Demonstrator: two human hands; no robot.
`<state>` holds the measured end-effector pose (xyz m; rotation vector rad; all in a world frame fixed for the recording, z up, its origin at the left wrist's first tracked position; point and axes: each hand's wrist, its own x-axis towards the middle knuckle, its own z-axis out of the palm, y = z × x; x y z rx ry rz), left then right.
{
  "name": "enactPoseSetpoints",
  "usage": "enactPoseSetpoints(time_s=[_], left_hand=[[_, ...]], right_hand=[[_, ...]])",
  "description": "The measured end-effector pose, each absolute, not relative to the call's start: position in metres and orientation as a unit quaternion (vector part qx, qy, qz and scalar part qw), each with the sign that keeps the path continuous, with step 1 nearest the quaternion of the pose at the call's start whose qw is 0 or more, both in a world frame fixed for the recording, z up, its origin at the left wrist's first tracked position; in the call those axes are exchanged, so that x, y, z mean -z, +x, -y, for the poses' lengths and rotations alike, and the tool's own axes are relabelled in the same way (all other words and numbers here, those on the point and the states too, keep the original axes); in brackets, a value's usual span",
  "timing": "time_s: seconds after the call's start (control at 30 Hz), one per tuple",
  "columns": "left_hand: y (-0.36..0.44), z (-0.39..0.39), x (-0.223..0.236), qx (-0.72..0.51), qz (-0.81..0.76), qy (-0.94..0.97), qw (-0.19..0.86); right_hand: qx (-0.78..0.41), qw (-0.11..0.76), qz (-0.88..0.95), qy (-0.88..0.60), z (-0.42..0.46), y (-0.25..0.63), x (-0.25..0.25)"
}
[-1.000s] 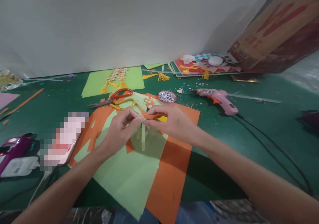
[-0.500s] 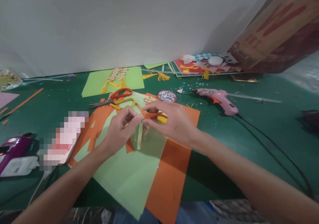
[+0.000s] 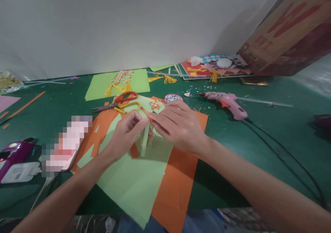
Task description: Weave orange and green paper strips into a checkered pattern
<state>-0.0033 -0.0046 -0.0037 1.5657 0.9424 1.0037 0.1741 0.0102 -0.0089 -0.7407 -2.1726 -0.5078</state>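
My left hand (image 3: 128, 131) pinches a small bundle of orange and pale green paper strips (image 3: 145, 139) between thumb and forefinger. One green strip hangs down from the fingertips. My right hand (image 3: 178, 124) is closed on the same strips from the other side, its fingers covering most of them. Both hands meet over a pale green paper sheet (image 3: 129, 179), which lies partly on an orange sheet (image 3: 178, 177). Scissors (image 3: 116, 105) with red and yellow handles rest just beyond my left hand. A small woven orange-and-white piece (image 3: 155, 104) lies behind my fingers.
A pink glue gun (image 3: 227, 103) with a glue stick and black cable lies to the right. At left are a phone (image 3: 68, 146), a white plug (image 3: 20, 172) and a purple device (image 3: 15, 153). Behind stand a round tub (image 3: 172, 98), tasselled woven crafts (image 3: 122, 79) and a paper bag (image 3: 287, 36).
My right fingers have folded down and closer together over the strips, hiding the orange loop and a yellow bit seen before. My left hand has barely moved.
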Motion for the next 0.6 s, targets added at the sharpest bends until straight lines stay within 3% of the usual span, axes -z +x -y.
enactPoseSetpoints(time_s=[0.6], left_hand=[[-0.0006, 0.0064, -0.0008, -0.42, -0.412, 0.676, 0.444]], right_hand=[[0.229, 0.375, 0.846, -0.3, -0.0067, 0.1748, 0.007]])
